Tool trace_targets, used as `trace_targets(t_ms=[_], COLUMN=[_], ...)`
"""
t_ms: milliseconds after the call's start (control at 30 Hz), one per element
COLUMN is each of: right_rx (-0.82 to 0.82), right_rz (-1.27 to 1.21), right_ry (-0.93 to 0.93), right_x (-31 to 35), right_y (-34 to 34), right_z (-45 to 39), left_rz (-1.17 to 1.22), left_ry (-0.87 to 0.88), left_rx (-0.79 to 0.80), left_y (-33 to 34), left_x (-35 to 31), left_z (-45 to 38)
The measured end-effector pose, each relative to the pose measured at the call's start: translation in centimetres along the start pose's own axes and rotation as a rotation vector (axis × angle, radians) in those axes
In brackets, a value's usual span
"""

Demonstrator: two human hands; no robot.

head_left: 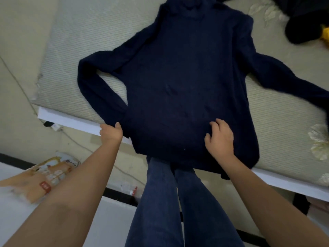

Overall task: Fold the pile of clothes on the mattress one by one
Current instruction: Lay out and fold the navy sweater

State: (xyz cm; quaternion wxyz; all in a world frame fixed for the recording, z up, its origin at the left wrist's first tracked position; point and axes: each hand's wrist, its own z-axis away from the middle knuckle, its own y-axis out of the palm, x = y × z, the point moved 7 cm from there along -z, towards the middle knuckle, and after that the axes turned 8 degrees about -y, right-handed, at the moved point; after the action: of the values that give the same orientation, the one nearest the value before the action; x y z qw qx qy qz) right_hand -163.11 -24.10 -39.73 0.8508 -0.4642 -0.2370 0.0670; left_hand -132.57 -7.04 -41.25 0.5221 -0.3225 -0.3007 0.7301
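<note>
A dark navy long-sleeved sweater (185, 82) lies spread flat on the pale mattress (85, 56), its collar at the far end and its hem hanging over the near edge. My left hand (111, 133) grips the cuff end of the left sleeve, which is bent back down along the body. On the lower front of the sweater rests my right hand (219, 139), fingers slightly bent and spread. The right sleeve (284, 81) stretches out to the right.
More dark clothing (306, 20) with a yellow patch lies at the far right of the mattress. An orange printed bag (44, 177) sits at the lower left. A white cable (74, 141) runs across the floor, and my jeans-clad legs (170, 202) stand against the mattress edge.
</note>
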Motion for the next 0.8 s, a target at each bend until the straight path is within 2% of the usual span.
trace_targets(t_ms=[100,300,533,667,800], right_rx=[0.036,0.067,0.107,0.109,0.097], right_rz=[0.04,0.117,0.2,0.209,0.207], right_ry=[-0.135,-0.138,-0.238,-0.235,-0.173], right_x=[3.3,6.0,10.8,12.9,13.8], right_y=[0.4,0.6,1.0,1.4,2.3], right_z=[-3.0,-9.2,-14.6,-18.0,-20.4], left_rz=[0.096,0.147,0.212,0.147,0.078], left_ry=[-0.022,-0.064,0.116,0.202,0.422], left_rx=[0.022,0.015,-0.132,-0.11,-0.103], left_y=[-1.2,-1.9,-4.8,-5.6,-6.2], left_x=[-0.6,-1.6,-7.2,-10.6,-14.0], left_z=[-2.7,-5.8,-9.0,-10.9,-12.0])
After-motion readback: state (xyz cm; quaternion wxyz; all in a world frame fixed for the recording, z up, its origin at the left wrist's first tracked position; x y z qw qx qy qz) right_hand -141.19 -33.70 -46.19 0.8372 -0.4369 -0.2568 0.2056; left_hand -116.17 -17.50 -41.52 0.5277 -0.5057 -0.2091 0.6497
